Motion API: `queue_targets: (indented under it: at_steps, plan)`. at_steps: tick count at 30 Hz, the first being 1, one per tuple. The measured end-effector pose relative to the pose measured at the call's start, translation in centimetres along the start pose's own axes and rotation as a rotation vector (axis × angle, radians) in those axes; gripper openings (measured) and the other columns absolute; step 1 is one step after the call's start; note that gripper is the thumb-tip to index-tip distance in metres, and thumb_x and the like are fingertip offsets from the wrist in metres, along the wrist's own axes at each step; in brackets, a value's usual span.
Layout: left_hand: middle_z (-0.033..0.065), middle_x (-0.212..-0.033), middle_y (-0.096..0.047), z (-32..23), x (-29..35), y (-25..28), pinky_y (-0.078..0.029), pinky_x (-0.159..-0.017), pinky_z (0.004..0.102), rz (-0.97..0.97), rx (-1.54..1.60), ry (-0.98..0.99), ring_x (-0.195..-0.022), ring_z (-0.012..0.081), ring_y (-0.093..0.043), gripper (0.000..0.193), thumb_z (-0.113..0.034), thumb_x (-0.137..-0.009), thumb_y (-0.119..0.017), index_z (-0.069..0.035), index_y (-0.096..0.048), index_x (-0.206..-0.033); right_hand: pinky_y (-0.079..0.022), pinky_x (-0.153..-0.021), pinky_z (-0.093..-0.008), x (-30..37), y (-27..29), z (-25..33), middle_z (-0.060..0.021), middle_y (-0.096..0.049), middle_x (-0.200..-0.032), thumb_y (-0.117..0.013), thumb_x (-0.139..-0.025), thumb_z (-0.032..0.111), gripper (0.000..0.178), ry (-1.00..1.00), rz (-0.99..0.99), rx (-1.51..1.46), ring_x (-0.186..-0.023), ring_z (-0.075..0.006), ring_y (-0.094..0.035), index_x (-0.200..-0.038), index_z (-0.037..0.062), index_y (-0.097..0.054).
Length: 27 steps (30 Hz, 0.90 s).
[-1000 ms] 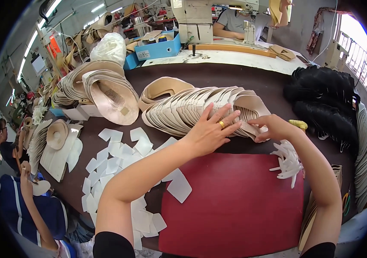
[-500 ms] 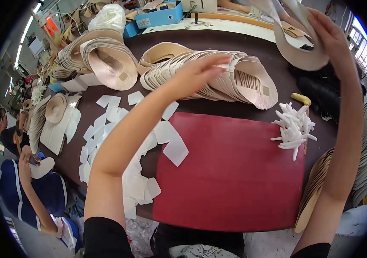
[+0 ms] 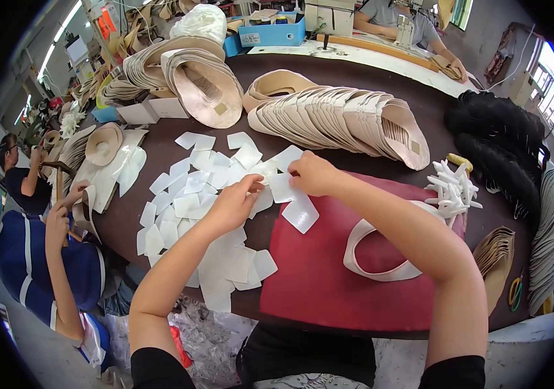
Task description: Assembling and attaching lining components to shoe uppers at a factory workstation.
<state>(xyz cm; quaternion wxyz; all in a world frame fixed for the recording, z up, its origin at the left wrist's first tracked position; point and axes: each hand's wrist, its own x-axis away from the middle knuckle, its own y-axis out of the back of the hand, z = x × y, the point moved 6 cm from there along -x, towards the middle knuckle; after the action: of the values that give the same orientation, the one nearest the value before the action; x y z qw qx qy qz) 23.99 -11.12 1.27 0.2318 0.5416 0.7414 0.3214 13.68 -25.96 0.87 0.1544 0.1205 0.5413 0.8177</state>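
Observation:
Many thin white, roughly four-sided sheet pieces (image 3: 186,206) lie in an overlapping heap left of a red board (image 3: 303,279). My right hand (image 3: 314,174) pinches the edge of one white piece (image 3: 282,189) at the board's upper left corner. Close beside it, my left hand (image 3: 235,202) is over the heap with fingers bent and drawn together; what they hold, if anything, is hidden. A cream shoe upper (image 3: 353,251), shaped like a loop, lies on the board, partly under my right forearm.
Nested cream uppers (image 3: 335,120) stand in a long row behind the board. White finger-like pieces (image 3: 452,188) are piled at its upper right. Black items (image 3: 497,142), tan stacked pieces (image 3: 494,253) and green-handled scissors (image 3: 515,293) lie right. Co-workers sit left and across.
The cream upper, held up by my right hand before, now lies on the red board. Both hands have come down to the white pieces.

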Motion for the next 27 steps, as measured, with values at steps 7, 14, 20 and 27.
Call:
queue_targets:
  at_steps: [7, 14, 20, 27]
  plan:
    - [0.0131, -0.116, -0.066, 0.6, 3.2, 1.5, -0.049, -0.091, 0.0301, -0.047, 0.163, 0.020, -0.104, 0.0214, -0.064, 0.034, -0.011, -0.095, -0.055, -0.001, -0.055, -0.127, -0.047, -0.062, -0.0265, 5.3, 6.9, 3.6, -0.0030, -0.067, -0.079, -0.066, -0.084, 0.006, 0.017, -0.022, -0.197, -0.386, -0.064, -0.0144, -0.058, -0.101, 0.0027, -0.069]
    - [0.0157, -0.113, -0.066, -6.5, 7.1, -2.2, -0.051, -0.087, 0.0270, 0.277, 0.938, 0.037, -0.100, 0.0184, -0.064, 0.035, -0.015, -0.098, -0.055, 0.003, -0.056, -0.128, -0.044, -0.059, -0.0251, 11.9, 9.4, 5.7, -0.0052, -0.066, -0.080, -0.065, -0.085, 0.006, 0.014, -0.177, -0.340, -0.756, -0.062, -0.0125, -0.055, -0.096, -0.0017, -0.069]
    - [0.0143, -0.114, -0.066, -9.5, 9.7, -2.7, -0.052, -0.086, 0.0230, 0.204, 0.871, 0.005, -0.097, 0.0176, -0.066, 0.038, -0.016, -0.097, -0.057, 0.004, -0.055, -0.129, -0.045, -0.056, -0.0237, 17.7, 8.6, 6.6, -0.0044, -0.064, -0.083, -0.063, -0.089, 0.007, 0.012, -0.033, -0.324, -0.534, -0.064, -0.0103, -0.055, -0.093, -0.0035, -0.065]
    - [0.0207, -0.132, -0.054, -9.2, 13.4, -8.2, -0.052, -0.092, 0.0285, 0.297, 1.340, 0.272, -0.109, 0.0235, -0.063, 0.048, -0.014, -0.099, -0.051, 0.003, -0.040, -0.142, -0.043, -0.064, -0.0203, 24.1, 8.0, 4.1, -0.0047, -0.059, -0.087, -0.058, -0.093, 0.006, 0.006, -0.262, -0.190, -0.806, -0.076, -0.0088, -0.054, -0.092, 0.0009, -0.061]
